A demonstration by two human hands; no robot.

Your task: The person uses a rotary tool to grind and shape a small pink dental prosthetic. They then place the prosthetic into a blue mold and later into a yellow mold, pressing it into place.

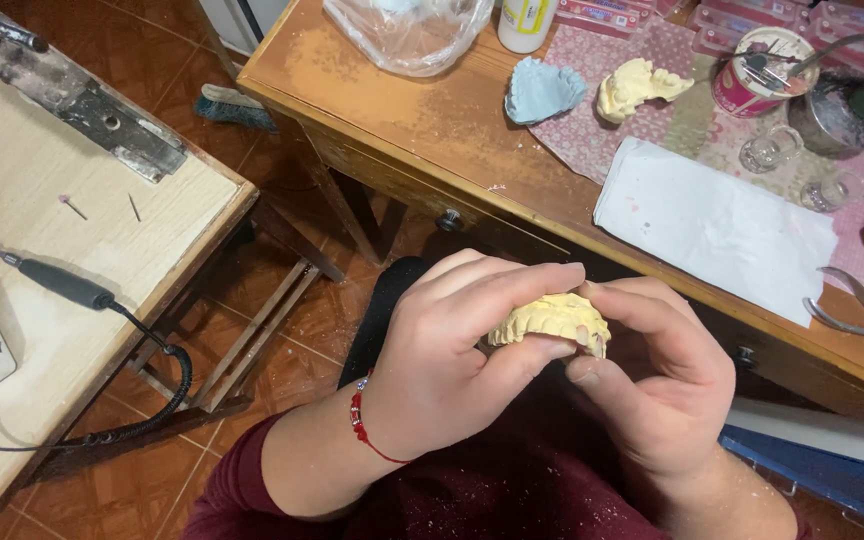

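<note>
while both hands grip it, yellow dental cast (pixel 549 320) is mid-check.
left hand (pixel 452 370) and right hand (pixel 657 380) are closed around it; handpiece (pixel 62 285) lies untouched.

light: warm, even, indoor
shadows: soft, under desk (pixel 422 150) toward 6 o'clock
focus: sharp centre, slight softness at 3 o'clock edge

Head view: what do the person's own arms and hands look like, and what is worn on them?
Both are bare hands, no gloves or rings visible. The left hand has a thin red bead bracelet at the wrist, with a couple of blue and pale beads. A dark maroon sleeve is pushed up the left forearm. The right hand shows nothing worn at the wrist; its sleeve is barely in view.
</note>
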